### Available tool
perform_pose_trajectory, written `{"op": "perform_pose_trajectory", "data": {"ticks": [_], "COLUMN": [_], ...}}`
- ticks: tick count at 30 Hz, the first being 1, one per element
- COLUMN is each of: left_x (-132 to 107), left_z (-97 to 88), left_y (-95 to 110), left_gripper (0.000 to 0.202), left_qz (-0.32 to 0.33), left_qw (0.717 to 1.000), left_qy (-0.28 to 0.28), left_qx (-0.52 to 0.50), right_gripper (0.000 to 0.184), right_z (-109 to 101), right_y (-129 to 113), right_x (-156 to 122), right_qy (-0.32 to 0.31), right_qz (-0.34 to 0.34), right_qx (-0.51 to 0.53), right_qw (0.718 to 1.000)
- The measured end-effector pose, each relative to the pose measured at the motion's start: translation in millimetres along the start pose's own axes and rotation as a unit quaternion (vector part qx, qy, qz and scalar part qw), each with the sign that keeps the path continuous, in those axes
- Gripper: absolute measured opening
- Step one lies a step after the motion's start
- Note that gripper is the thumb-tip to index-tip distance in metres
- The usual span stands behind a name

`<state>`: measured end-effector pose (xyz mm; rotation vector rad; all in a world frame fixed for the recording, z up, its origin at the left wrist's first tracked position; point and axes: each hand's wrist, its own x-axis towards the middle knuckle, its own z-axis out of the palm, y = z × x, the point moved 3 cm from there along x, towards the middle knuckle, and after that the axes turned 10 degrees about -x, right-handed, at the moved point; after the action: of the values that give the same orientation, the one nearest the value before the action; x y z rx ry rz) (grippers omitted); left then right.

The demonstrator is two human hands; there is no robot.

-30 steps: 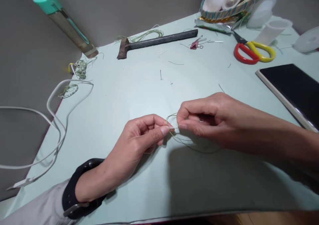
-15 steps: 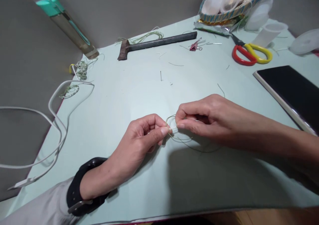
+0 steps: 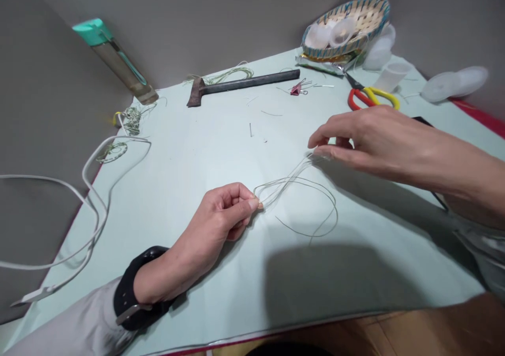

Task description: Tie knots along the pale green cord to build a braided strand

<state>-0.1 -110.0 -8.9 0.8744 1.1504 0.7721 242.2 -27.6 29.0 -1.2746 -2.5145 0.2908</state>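
My left hand (image 3: 221,216) is closed in a pinch on several thin cords (image 3: 292,176), pale and green, low over the table's middle. Pale strands run up and right from that pinch to my right hand (image 3: 355,138), whose thumb and forefinger are drawn together at their far end. A green length of the cord (image 3: 335,209) curves out in a loose loop between the hands, its ends lying on the table. Exactly how the strands sit in the right fingertips is blurred.
On the pale table (image 3: 189,151) lie a hammer (image 3: 248,81), a nail (image 3: 250,130), a pink binder clip (image 3: 296,89) and scissors (image 3: 373,97). Behind stand a woven basket (image 3: 347,27) and a bottle (image 3: 118,64). A white cable (image 3: 92,187) runs along the left. My right arm partly covers a phone (image 3: 423,120).
My right hand has moved up and right, away from the left, drawing the strands out between them. The green loop is wider. My left hand keeps its pinch; the view has shifted slightly.
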Motion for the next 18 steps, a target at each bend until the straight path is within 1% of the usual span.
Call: {"op": "perform_pose_trajectory", "data": {"ticks": [1, 3, 5, 7, 9, 11, 14, 18], "left_x": [-0.1, -0.4, -0.6, -0.7, -0.6, -0.3, 0.7, 2.3], "left_z": [0.1, 0.3, 0.5, 0.6, 0.4, 0.2, -0.1, -0.3], "left_y": [-0.2, -0.5, -0.6, -0.3, -0.1, 0.1, 0.4, 1.0], "left_gripper": [0.023, 0.024, 0.025, 0.024, 0.023, 0.022, 0.023, 0.022], "left_qz": [0.001, -0.001, -0.002, 0.000, 0.000, -0.002, -0.008, -0.012], "left_qw": [1.000, 1.000, 1.000, 1.000, 1.000, 0.999, 0.999, 0.998], "left_qy": [0.001, 0.001, -0.002, -0.006, -0.010, -0.011, -0.011, -0.010], "left_qx": [-0.001, -0.002, -0.007, -0.017, -0.028, -0.038, -0.050, -0.061], "right_gripper": [0.016, 0.019, 0.020, 0.024, 0.025, 0.026, 0.030, 0.030], "right_z": [-2.9, -6.4, -3.6, 8.0, 24.5, 39.1, 50.5, 50.6], "right_y": [-3.6, -18.1, -38.1, -56.5, -67.9, -72.1, -72.5, -72.1], "right_x": [-1.1, -2.7, -4.3, -6.6, -8.7, -9.9, -10.6, -11.4], "right_qy": [0.017, 0.048, 0.057, 0.012, -0.050, -0.091, -0.116, -0.089], "right_qz": [0.004, -0.019, -0.091, -0.168, -0.202, -0.194, -0.177, -0.165], "right_qx": [-0.030, -0.062, -0.021, 0.023, 0.011, -0.040, -0.093, -0.083], "right_qw": [0.999, 0.997, 0.994, 0.985, 0.978, 0.976, 0.973, 0.979]}}
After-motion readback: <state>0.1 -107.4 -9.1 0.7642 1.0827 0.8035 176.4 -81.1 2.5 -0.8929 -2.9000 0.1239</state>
